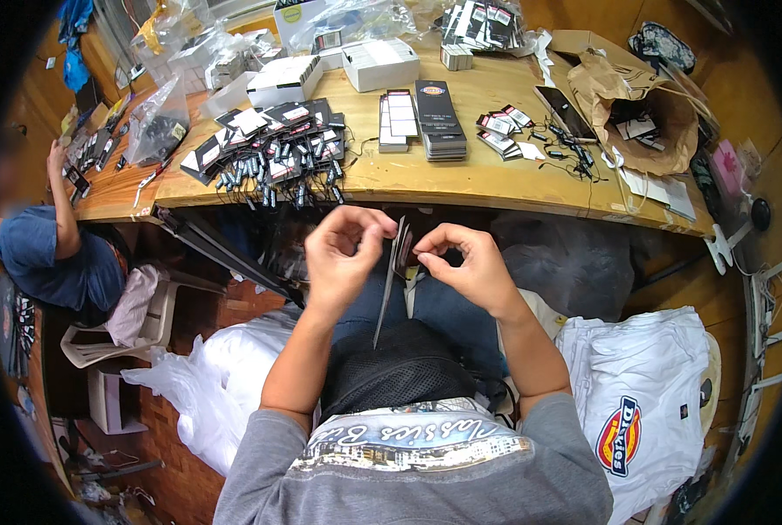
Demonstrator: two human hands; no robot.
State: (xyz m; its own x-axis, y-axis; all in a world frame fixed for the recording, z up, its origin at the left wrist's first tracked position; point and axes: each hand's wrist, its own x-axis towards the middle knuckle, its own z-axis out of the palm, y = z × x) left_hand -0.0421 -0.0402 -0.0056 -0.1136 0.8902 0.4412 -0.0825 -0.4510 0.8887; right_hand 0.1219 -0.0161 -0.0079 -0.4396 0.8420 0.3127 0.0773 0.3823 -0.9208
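Both hands, the left hand point(343, 254) and right hand point(465, 262), pinched one dark hang tag point(400, 249) above the lap, its stringing seemingly unfinished, while a heap of strung tags point(273, 149) lay on the surface point(478, 179).

Tag pile point(273, 144) lies upper left on the table point(496, 179); paper bag point(649, 122) upper right; folded shirts point(645, 394) lower right.

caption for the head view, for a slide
Both hands, left hand and right hand, pinch a hang tag below a tag-strewn wooden table.
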